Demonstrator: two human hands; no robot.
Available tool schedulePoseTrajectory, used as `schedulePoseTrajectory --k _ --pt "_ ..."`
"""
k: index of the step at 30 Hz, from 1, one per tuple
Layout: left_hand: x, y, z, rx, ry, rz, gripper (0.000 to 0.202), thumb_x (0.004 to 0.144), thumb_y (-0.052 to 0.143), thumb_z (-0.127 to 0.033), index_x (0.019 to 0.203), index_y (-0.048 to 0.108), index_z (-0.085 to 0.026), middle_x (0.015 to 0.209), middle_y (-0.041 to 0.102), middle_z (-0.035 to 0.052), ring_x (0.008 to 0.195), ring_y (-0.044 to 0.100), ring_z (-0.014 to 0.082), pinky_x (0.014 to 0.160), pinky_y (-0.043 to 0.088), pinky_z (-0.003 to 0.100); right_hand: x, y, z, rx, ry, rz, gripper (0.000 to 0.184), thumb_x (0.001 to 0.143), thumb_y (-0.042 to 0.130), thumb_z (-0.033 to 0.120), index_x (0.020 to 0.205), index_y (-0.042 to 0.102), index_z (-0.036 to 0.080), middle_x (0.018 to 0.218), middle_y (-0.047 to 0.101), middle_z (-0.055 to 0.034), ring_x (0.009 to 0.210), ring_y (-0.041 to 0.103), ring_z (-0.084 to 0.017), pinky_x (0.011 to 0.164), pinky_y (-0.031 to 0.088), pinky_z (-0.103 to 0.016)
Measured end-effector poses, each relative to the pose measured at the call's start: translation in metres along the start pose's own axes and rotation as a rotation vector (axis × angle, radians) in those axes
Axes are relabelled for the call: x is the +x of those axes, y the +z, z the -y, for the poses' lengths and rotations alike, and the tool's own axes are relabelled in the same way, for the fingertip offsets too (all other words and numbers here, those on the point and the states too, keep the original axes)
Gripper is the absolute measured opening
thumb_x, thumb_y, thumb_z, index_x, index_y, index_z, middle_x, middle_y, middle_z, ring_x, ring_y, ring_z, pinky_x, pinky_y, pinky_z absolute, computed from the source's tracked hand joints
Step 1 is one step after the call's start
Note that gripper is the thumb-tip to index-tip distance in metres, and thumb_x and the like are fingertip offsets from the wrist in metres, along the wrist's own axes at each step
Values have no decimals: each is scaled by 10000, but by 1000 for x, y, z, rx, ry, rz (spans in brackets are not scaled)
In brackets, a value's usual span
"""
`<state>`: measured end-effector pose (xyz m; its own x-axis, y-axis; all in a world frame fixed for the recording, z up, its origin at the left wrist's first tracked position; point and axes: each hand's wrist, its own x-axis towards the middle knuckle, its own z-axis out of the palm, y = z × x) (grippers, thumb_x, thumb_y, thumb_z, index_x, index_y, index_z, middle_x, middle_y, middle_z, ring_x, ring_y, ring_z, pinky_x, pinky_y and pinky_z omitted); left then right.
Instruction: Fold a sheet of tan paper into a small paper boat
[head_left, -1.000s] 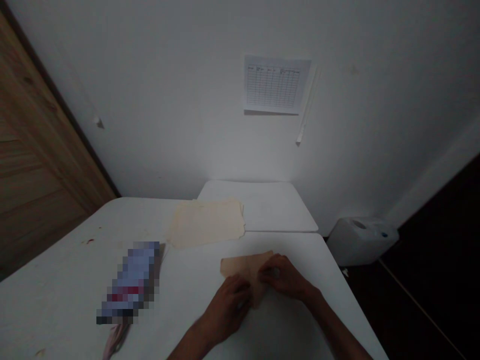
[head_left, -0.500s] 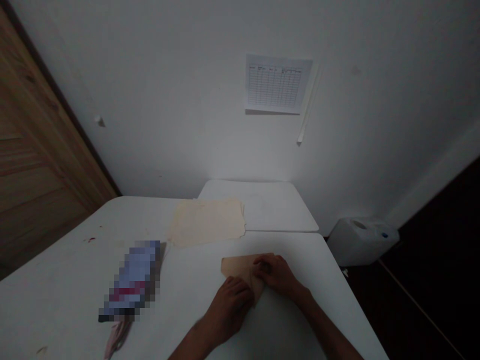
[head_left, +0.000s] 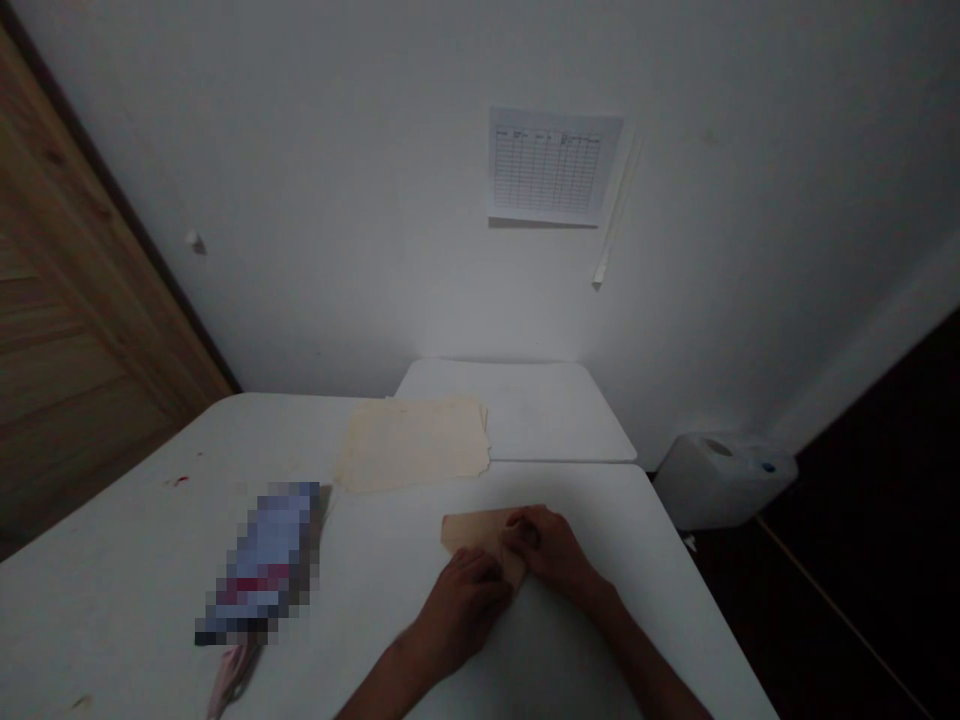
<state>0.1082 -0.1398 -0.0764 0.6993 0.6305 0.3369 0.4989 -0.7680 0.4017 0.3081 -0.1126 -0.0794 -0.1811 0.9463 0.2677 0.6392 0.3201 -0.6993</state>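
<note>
A small piece of brown paper, folded at its edges, lies on the white table in front of me. My left hand presses on its near side with the fingers curled together, covering the lower corner. With bent fingers and thumb, my right hand pinches the paper's right part. Between the two hands a raised flap of the paper shows. Beyond it, to the left, lies a larger pale sheet with ragged edges.
On the left of the table rests a blurred-out blue item with a pink strap. A printed table sheet hangs on the wall. A whitish plastic jug stands on the floor at right, past the table edge.
My left hand has shifted slightly right and up along the paper's near edge, covering more of the lower corner. The right hand stays at about the same spot.
</note>
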Motion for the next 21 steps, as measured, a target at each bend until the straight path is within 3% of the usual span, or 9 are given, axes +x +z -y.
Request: schedulePoseTrajectory --k 6,11,21 --pt "2 -5 -2 -23 -5 33 166 879 558 -170 752 659 -204 834 600 28 823 516 196 716 356 314 1 -5 -2 55 -21 54 207 792 690 225 998 684 237 955 691 -22 904 622 -181 823 455 -285" --pt "3 -5 -4 -14 10 -6 204 898 538 -204 742 668 -193 856 593 50 820 524 195 722 378 328 1 -7 0 52 -9 75 157 825 653 242 977 691 230 944 687 -31 895 625 -182 812 462 -284" --pt "0 -8 -9 -27 9 -5 144 880 547 -167 781 648 -196 935 603 61 885 530 219 764 430 355 -4 2 -3 61 13 -11 231 802 661 234 1033 657 222 991 665 -46 922 610 -200 846 463 -318"
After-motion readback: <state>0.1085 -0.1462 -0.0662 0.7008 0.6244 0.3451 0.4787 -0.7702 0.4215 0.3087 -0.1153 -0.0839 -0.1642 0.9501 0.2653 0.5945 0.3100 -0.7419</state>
